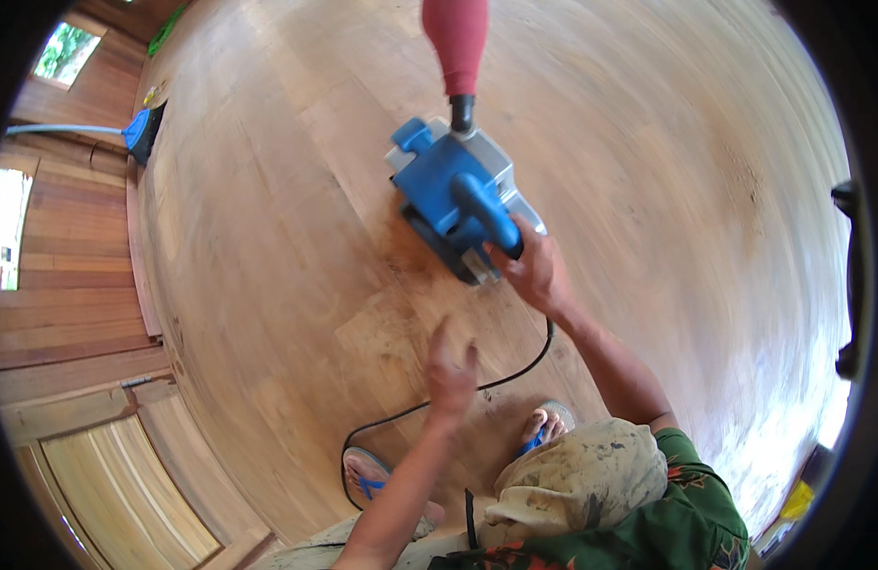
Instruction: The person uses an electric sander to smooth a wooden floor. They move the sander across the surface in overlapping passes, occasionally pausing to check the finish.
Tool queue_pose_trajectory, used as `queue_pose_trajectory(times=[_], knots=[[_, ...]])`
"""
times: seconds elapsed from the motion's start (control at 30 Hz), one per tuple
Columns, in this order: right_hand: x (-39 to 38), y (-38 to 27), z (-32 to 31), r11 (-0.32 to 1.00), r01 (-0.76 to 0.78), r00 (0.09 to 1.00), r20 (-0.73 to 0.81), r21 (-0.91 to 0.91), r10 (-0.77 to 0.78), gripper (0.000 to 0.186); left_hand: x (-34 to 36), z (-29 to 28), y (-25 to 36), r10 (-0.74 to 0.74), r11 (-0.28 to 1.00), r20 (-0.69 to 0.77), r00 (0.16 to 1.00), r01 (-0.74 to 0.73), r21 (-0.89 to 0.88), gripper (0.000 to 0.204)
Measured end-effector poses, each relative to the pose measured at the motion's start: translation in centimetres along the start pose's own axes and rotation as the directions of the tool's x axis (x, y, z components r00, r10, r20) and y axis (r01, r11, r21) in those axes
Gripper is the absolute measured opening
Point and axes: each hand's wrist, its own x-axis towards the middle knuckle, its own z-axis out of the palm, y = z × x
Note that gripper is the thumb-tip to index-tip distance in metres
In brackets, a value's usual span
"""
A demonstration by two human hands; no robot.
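Observation:
A blue and grey belt sander (448,180) is over the wooden floor ahead of me, with a red dust bag (455,43) reaching up past the top edge of the view. My right hand (539,271) is wrapped round the sander's rear handle. Nearer to me, my left hand (450,380) hangs above the floor, holding nothing, its fingers apart and a little blurred. A black power cord (387,418) runs from under my right forearm, past the left hand and round my left foot. The sander's underside is mostly hidden.
Brown dust (406,252) lies beside the sander on the plank floor (268,237). My sandalled feet (368,470) stand close behind the cord. Along the left runs a wooden wall (78,237) with a panelled door (125,484) and a blue broom (140,133).

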Motion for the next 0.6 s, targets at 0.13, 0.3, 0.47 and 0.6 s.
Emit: queue_pose_trajectory(times=[0.13, 0.3, 0.47, 0.6], knots=[[11.3, -6.6, 9.8, 0.987, 0.064, 0.998, -0.007, 0.146, -0.064, 0.035, 13.4, -13.3, -10.1, -0.289, 0.866, -0.253, 0.923, 0.365, 0.341, 0.110], [29.5, -18.8, 22.2, 0.965, 0.113, 0.993, -0.011, 0.236, -0.114, 0.035, 33.1, -27.3, -13.5, -0.706, 0.609, -0.093, 0.702, 0.669, 0.427, 0.153], [35.2, -20.1, 21.6, 0.972, 0.120, 0.993, -0.012, 0.201, -0.120, 0.034, 30.7, -26.0, -10.1, -0.762, 0.558, -0.016, 0.647, 0.670, 0.490, 0.155], [37.2, -19.4, 20.9, 0.955, 0.194, 0.981, -0.067, 0.222, -0.184, 0.033, 26.9, -22.6, -9.0, -0.766, 0.568, -0.005, 0.643, 0.679, 0.464, 0.142]])
